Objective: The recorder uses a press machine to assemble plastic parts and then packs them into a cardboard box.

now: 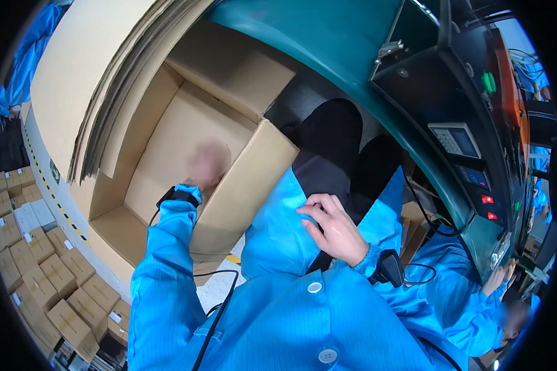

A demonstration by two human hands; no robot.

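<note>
My left hand (208, 162) reaches down into a large open cardboard box (185, 130); it is blurred, and I cannot tell if it holds anything. A black band with a cable sits on that wrist. My right hand (332, 224) rests against the front of my blue coat (278, 235), fingers curled on the fabric's edge above my dark trousers. Another black wrist device (388, 267) shows at the right cuff.
A stack of flat cardboard sheets (99, 68) leans over the box at upper left. A teal machine (377, 80) with a control panel, small screens and red lights (476, 179) curves along the right. Several small brown boxes (37, 260) lie at lower left. Another person in blue (476, 297) works at lower right.
</note>
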